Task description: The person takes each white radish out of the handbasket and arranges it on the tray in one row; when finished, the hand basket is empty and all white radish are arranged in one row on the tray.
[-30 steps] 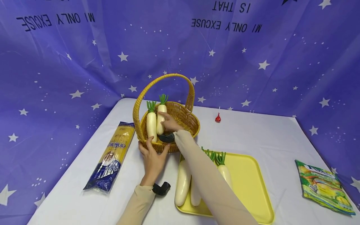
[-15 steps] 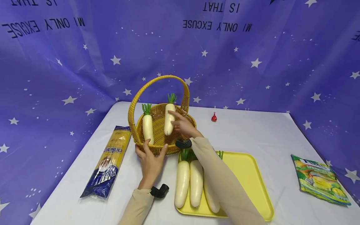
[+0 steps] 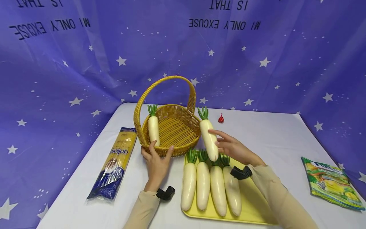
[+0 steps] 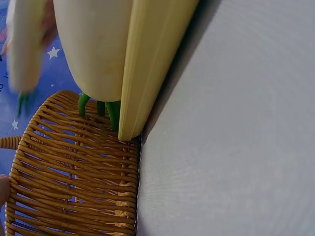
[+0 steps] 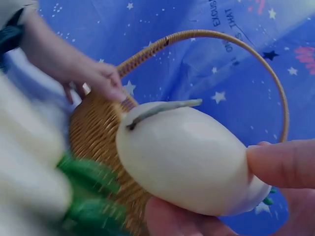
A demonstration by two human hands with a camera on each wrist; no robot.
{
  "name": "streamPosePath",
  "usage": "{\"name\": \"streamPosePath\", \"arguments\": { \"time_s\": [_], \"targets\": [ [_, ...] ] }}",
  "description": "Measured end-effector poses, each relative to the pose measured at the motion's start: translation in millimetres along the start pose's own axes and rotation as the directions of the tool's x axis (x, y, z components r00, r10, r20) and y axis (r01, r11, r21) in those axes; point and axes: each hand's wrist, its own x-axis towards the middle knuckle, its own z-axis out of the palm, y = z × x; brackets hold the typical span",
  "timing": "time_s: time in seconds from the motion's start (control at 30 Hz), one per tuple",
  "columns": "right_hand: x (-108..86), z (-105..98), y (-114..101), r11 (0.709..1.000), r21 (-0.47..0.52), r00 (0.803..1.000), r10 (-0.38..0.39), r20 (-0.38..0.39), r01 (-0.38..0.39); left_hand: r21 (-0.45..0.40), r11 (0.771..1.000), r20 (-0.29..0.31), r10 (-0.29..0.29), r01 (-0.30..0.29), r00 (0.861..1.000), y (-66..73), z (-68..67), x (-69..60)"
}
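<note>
- Purple backdrop (image 3: 160,41) with white stars and dark lettering hangs behind a white-covered surface (image 3: 268,133) in the head view.
- On the surface, a wicker basket (image 3: 183,149) with a tall arched handle contains one upright radish (image 3: 153,128) by its left side, leaves up.
- Of the two hands, the left hand (image 3: 157,165) grips the basket's near rim, thumb and fingers set apart along it.
- The right hand (image 3: 235,149) pinches the held radish (image 3: 208,136) just right of the basket, leaves up and tilted slightly left.
- Four radishes (image 3: 203,187) lie side by side on a yellow tray (image 3: 251,203), leaves toward its far edge.
- A yellow-and-blue packet (image 3: 114,165) lies left of the basket, a green packet (image 3: 331,183) far right, and a small red object (image 3: 221,118) beyond the tray.
- Left wrist view: the basket's woven wall fills the lower left; the held radish is blurred at upper left; the left hand barely shows, so its grip cannot be told from here.
- Right wrist view: the held radish sits between the right hand's digits, with the left hand at the basket rim behind.
</note>
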Motion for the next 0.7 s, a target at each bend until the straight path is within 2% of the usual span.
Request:
{"name": "streamPosePath", "arguments": {
  "time_s": [0.23,0.37,0.5,0.7],
  "targets": [
    [-75.7,-4.8,35.0,0.999,0.0,0.998,0.054,-0.043,-0.054,-0.01,1.0,-0.003,0.015,-0.015,1.0,-0.1,0.9,0.0],
    [-108.9,-4.9,44.1,0.994,-0.008,0.987,0.11,-0.121,-0.112,-0.01,1.0,0.006,0.018,-0.017,1.0,-1.1,1.0,-0.4],
    [-131.9,-3.1,49.8,0.981,-0.024,0.967,0.184,-0.177,-0.191,-0.012,1.0,0.012,0.008,-0.008,1.0,-1.3,0.0,-0.3],
    [-150.0,3.1,59.3,0.95,-0.087,0.93,0.273,-0.246,-0.301,-0.017,1.0,0.027,0.005,-0.005,1.0,-1.2,-0.2,0.5]
  ]
}}
